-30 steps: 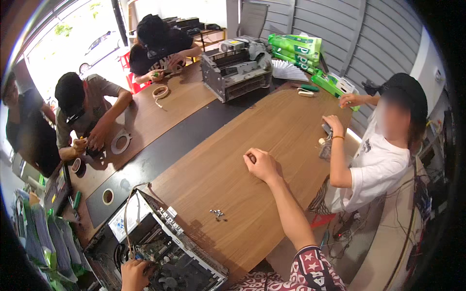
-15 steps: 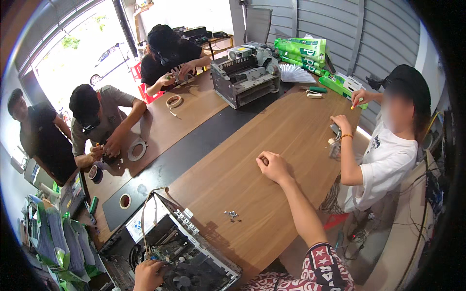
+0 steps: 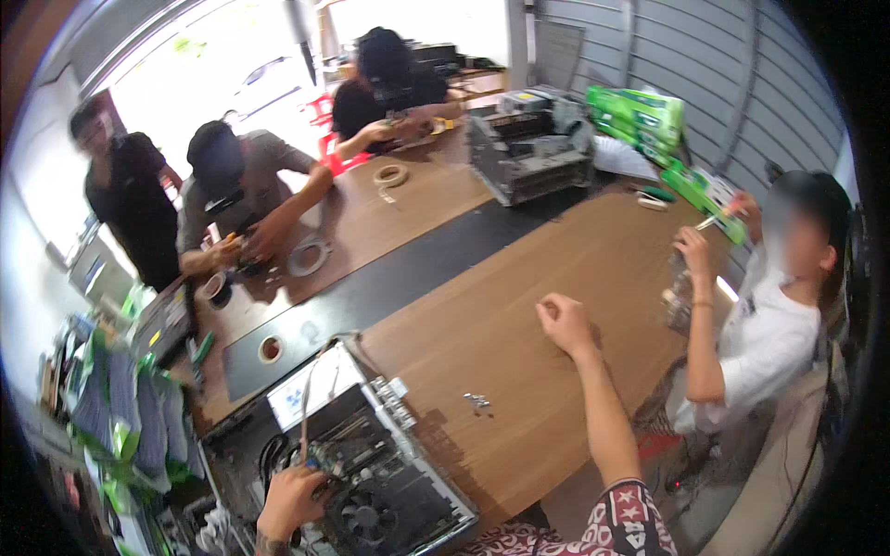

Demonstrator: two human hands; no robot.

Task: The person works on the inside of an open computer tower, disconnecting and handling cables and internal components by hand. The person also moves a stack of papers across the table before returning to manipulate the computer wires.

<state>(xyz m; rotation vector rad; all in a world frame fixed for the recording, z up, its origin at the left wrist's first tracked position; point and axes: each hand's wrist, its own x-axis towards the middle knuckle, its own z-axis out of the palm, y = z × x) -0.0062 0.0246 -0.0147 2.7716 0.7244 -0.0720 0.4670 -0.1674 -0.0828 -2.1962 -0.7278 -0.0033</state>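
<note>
An open computer case [image 3: 436,491] lies at the near left of the table, its circuit board and round black fan [image 3: 366,519] exposed. My left hand [image 3: 295,499] is over the case, left of the fan, fingers curled down beside a thin brown cable [image 3: 305,422]; what they hold, if anything, is hidden. My right hand [image 3: 567,324] rests as a loose fist on the wooden table [image 3: 528,380]; its inside cannot be seen. Between the case and that hand lies a small pile of silver screws [image 3: 477,401].
A rusty metal chassis [image 3: 528,153] stands at the far side. Tape rolls [image 3: 270,349] and a grey ring [image 3: 309,258] lie left. Green packages [image 3: 640,120] are at the back; green-and-grey bundles [image 3: 120,408] stand left. Other people work around the table, one in a white shirt [image 3: 765,324] at right.
The whole view has shifted, so the table's things appear farther right. Both my hands keep about the same places and curled shape. The white-shirted person's hands have come closer together around a small tool.
</note>
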